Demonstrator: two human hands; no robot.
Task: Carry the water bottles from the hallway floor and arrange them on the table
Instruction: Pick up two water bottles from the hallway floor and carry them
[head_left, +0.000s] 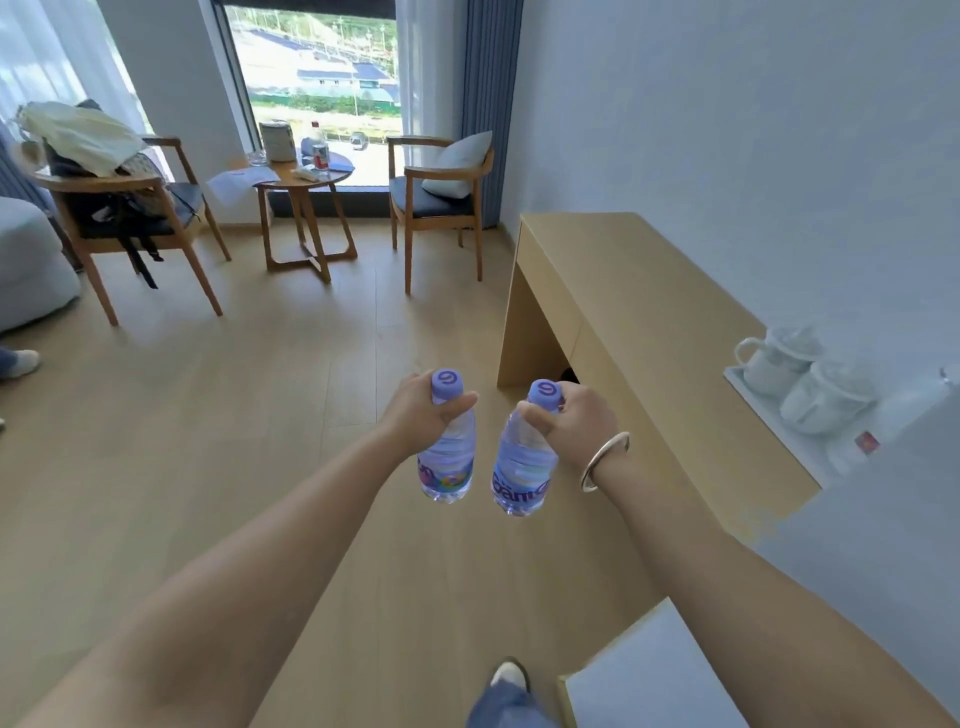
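I hold two small clear water bottles with purple caps out in front of me, above the wooden floor. My left hand (423, 413) grips the neck of the left bottle (447, 462). My right hand (569, 423), with a silver bangle on the wrist, grips the neck of the right bottle (522, 467). Both bottles hang upright, side by side, a little apart. A long light-wood table (623, 291) runs along the right wall, just right of my hands. A small round table (306, 182) stands by the window, far ahead.
White teacups on a tray (795, 379) sit on the long table's near part. Two wooden armchairs (441, 197) flank the round table; the left chair (119, 208) carries bags and clothes. A bed corner (26, 260) is at the left. Someone's shoe (21, 361) shows at the left edge.
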